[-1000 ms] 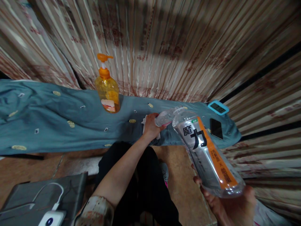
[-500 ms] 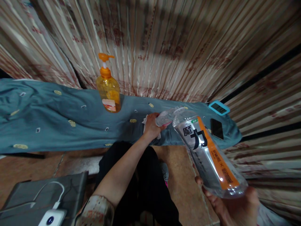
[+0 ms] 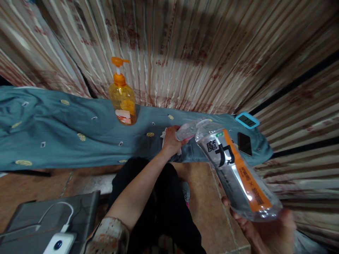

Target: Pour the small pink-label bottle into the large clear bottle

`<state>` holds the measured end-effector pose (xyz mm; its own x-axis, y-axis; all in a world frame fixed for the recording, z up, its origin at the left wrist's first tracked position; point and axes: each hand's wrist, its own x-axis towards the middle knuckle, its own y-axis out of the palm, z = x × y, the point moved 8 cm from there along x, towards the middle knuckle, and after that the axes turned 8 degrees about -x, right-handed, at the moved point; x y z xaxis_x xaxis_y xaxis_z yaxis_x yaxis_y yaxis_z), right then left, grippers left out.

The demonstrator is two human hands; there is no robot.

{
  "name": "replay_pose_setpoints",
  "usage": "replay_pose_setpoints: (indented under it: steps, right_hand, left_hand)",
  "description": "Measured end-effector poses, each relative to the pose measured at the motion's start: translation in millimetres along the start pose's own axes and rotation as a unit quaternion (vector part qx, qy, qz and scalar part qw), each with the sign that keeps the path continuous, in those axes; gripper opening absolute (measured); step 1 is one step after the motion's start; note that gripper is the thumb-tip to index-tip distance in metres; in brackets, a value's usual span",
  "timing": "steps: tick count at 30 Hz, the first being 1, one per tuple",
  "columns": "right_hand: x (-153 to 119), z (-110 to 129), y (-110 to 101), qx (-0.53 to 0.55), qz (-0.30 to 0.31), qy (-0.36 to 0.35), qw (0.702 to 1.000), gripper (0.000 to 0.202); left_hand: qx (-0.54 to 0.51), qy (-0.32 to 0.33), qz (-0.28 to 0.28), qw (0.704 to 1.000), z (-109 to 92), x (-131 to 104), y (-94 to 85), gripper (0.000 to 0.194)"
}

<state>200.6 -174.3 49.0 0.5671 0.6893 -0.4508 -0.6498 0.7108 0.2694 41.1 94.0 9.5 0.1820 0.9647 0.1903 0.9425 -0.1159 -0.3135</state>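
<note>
My right hand (image 3: 272, 229) grips the base end of a large clear bottle (image 3: 238, 173) with an orange and silver label, tilted so its neck points up and left. That neck meets a smaller clear plastic bottle (image 3: 188, 130), which my left hand (image 3: 171, 140) holds over the cloth-covered surface. Where exactly the two mouths touch is hard to make out. Under and beside my left hand lies a crumpled white tissue (image 3: 164, 135), partly hidden by the fingers.
An orange pump bottle (image 3: 123, 102) stands on the teal cloth (image 3: 60, 130). At the right end lie a blue-framed digital clock (image 3: 247, 120) and a dark phone (image 3: 244, 144). Lower left, a grey stool (image 3: 84, 208) bears a white device (image 3: 60, 243) with a cable. Curtains hang behind.
The large bottle's base and my right hand have shifted slightly right. My left hand keeps its hold on the small bottle, and the view has moved very little.
</note>
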Motion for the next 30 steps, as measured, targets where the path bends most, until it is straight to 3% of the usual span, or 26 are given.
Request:
replay_pose_setpoints:
  steps: [7, 11, 13, 15, 19, 30]
  right_hand:
    - [4, 5, -9, -0.023, 0.007, -0.033, 0.999, 0.098]
    - [15, 0, -25, -0.001, 0.01, -0.002, 1.0, 0.099]
    - [14, -1, -22, -0.006, 0.015, 0.007, 1.0, 0.1]
    - [10, 6, -16, -0.017, 0.007, -0.034, 0.999, 0.087]
    - [2, 7, -5, -0.041, -0.005, -0.036, 0.998, 0.097]
    - [2, 9, -3, -0.021, -0.012, -0.034, 0.999, 0.09]
  left_hand:
    - [0.004, 0.005, 0.001, 1.0, 1, 1, -0.1, 0.05]
    - [-0.002, 0.01, -0.001, 1.0, 0, 0, -1.2, 0.048]
    - [-0.005, 0.01, -0.004, 1.0, 0, 0, -1.4, 0.047]
    - [-0.005, 0.009, -0.005, 1.0, 1, 0, -1.1, 0.047]
    - [-0.001, 0.008, -0.001, 1.0, 2, 1, 0.1, 0.049]
    - [0.001, 0.014, 0.0, 1.0, 1, 1, -0.5, 0.047]
